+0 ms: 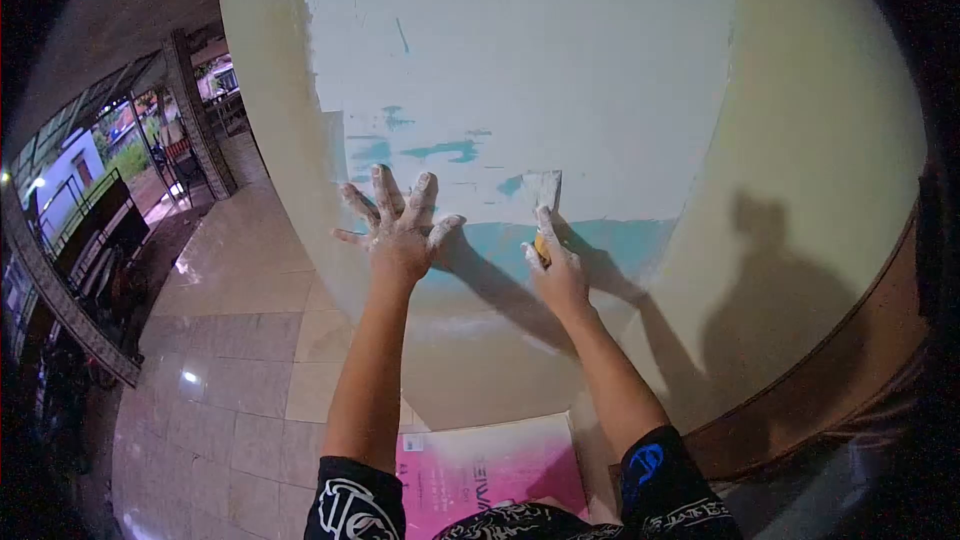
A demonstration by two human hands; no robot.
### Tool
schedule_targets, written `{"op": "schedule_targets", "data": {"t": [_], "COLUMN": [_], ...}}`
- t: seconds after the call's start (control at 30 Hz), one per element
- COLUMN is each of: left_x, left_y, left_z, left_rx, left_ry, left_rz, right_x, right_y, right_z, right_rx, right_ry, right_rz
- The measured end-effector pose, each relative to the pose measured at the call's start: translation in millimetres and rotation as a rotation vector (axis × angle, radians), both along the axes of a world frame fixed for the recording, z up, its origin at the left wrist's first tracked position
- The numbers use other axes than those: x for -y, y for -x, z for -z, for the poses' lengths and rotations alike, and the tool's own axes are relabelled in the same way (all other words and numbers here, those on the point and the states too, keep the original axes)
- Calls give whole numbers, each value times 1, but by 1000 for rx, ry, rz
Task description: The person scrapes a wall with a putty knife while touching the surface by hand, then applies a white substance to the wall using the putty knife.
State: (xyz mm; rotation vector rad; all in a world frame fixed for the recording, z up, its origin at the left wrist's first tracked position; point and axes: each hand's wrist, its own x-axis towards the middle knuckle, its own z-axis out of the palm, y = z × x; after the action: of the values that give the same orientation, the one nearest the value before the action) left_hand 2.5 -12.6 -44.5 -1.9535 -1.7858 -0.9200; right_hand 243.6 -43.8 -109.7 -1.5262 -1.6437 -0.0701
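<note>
My left hand (pixel 400 232) is spread flat against the wall, its fingers apart and smeared with white paste. In my right hand (pixel 556 265) is a putty knife (pixel 543 190) with a yellow handle, its blade up against the wall. White filler (pixel 540 60) coats a large patch of the wall in front of me. Teal paint (pixel 480 245) shows as a band along the patch's lower edge and in streaks above my left hand. My right hand's fingers also carry white paste.
Below my arms lies a pink and white box (pixel 490 475) on the floor. Cream wall (pixel 820 110) borders the patch, with shadows on its right side. A brown strip (pixel 800 410) runs along the lower right. Tiled floor (pixel 220 370) stretches left toward a post (pixel 195 110) and railing.
</note>
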Motion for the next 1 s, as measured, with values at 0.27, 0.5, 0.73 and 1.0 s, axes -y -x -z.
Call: {"op": "schedule_targets", "data": {"t": [0.27, 0.5, 0.73, 1.0], "left_x": [0, -22, 4, -3], "left_y": [-1, 7, -2, 1], "left_z": [-1, 22, -5, 3], "left_rx": [-8, -19, 3, -10], "left_ry": [72, -221, 92, -26], "left_rz": [-16, 43, -9, 26], "right_x": [4, 7, -2, 2], "right_y": [8, 5, 2, -2], "right_z": [13, 47, -24, -28], "right_rx": [73, 56, 71, 57], "right_ry": [-24, -5, -87, -70], "right_rz": [-26, -71, 16, -4]}}
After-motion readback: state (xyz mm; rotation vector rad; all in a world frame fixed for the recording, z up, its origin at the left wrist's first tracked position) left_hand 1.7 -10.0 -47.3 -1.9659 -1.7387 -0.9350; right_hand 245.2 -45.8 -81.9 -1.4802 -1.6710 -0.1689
